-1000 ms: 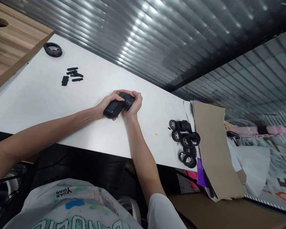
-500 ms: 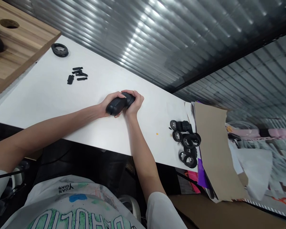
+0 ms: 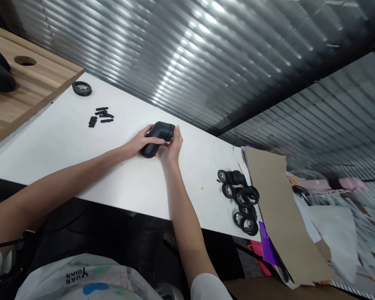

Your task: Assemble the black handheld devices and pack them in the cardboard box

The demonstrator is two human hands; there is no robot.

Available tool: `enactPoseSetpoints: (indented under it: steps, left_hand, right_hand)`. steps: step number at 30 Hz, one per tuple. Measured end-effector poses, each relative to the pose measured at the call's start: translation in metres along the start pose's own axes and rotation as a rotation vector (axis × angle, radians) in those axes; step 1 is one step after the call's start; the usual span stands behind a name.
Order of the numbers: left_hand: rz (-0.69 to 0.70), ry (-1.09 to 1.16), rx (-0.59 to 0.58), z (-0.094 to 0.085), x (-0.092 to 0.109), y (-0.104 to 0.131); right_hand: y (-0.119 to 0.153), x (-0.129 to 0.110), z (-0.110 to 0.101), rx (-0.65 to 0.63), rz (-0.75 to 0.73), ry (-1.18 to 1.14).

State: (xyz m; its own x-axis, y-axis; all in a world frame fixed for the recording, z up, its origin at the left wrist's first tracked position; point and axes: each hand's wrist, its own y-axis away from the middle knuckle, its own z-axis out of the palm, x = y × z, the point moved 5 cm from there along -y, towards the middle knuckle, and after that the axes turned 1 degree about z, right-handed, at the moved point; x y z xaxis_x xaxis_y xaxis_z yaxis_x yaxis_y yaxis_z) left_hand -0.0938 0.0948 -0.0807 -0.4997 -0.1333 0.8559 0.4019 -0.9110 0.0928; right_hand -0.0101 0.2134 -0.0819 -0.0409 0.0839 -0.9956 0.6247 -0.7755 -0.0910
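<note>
Head view: both hands, left hand (image 3: 141, 143) and right hand (image 3: 174, 143), have fingers closed around a rigid, light-looking black plastic housing (image 3: 158, 136), best gripped along its rounded body.

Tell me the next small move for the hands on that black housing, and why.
Probably steady the black housing with the left hand while the right hand works its round end: both hands already grip it on the white table, and the right fingertips sit at that end. The loose black rings lie off to the right, out of hand for now.
</note>
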Motion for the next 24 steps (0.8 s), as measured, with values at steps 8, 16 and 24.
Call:
enactPoseSetpoints:
  steps: [8,16,24]
  left_hand:
    - [0.087,-0.069,0.020,-0.004,0.013,0.003]
    - [0.085,-0.094,0.049,-0.004,0.017,0.003]
    - [0.046,-0.007,0.018,-0.006,0.014,0.001]
  right_hand:
    - [0.012,-0.008,0.008,-0.067,-0.012,0.007]
    - [0.009,-0.014,0.006,-0.113,-0.129,-0.002]
    - [0.010,-0.015,0.007,-0.138,-0.273,-0.002]
